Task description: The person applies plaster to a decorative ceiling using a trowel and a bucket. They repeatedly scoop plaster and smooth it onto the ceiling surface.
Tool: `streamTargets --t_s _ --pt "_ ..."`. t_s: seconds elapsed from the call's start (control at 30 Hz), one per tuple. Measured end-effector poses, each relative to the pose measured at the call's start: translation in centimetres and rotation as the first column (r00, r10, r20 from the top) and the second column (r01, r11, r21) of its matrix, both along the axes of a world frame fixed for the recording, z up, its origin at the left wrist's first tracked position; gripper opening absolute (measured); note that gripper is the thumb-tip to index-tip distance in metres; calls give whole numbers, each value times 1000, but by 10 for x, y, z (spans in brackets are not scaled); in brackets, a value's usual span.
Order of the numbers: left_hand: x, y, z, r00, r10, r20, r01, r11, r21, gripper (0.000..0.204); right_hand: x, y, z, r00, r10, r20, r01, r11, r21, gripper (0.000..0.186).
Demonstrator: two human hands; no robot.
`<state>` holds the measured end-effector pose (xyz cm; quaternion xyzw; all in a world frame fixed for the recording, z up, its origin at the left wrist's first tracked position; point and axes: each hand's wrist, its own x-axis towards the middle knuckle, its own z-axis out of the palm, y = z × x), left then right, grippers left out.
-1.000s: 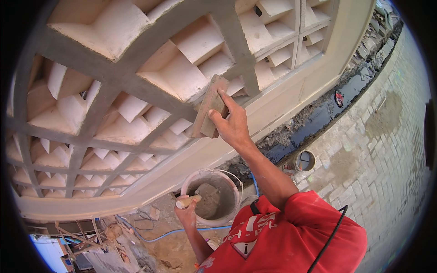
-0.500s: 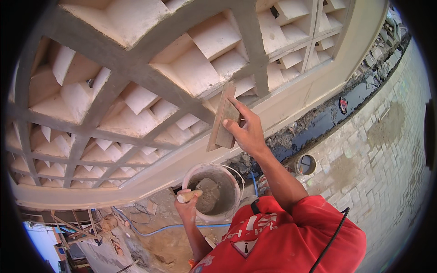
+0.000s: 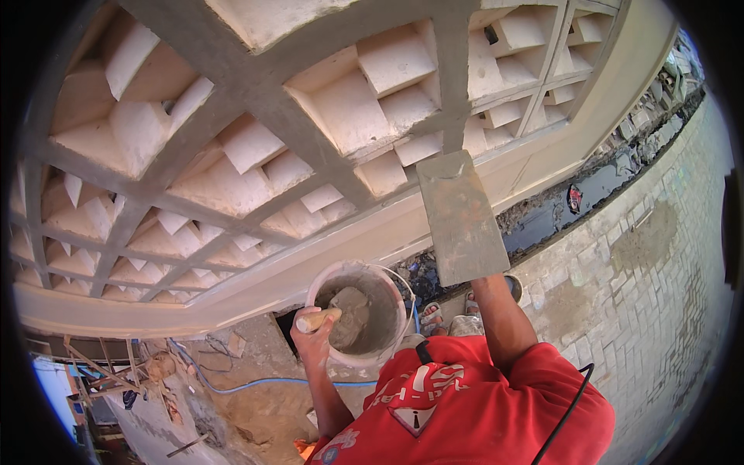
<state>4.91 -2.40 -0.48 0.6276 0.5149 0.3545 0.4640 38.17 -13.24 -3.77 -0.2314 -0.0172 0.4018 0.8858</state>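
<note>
My right hand [image 3: 484,280] is mostly hidden beneath a rectangular plastering float [image 3: 459,213], which it holds with the broad, cement-smeared face turned up, below the lattice wall [image 3: 453,77]. My left hand [image 3: 310,339] grips a pale wooden handle [image 3: 319,318] at the left side of a whitish bucket [image 3: 395,333]. A lump of grey mortar [image 3: 350,302] is in the bucket by that handle; the handle's far end cannot be made out clearly.
A drainage trench [image 3: 542,225] with dark water runs along the wall's base, beside grey pavers [image 3: 651,310]. My sandalled feet [image 3: 434,318] stand near its edge. A blue hose [image 3: 256,385] crosses the ground, with wooden scraps [image 3: 101,368] at lower left.
My right hand has moved right and down from the lattice, turning the float's broad face upward. My left hand still holds the handle, slightly higher in view.
</note>
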Motion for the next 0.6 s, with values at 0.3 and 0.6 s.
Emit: streamTargets --t_s 0.3,0.6 --pt "21 0 13 995 -53 81 49 997 55 28 2 -22 5 974 224 23 -224 949 220 43" --pt "25 -3 1 994 -46 101 44 999 21 29 24 -51 -5 973 219 72 -219 976 0 42"
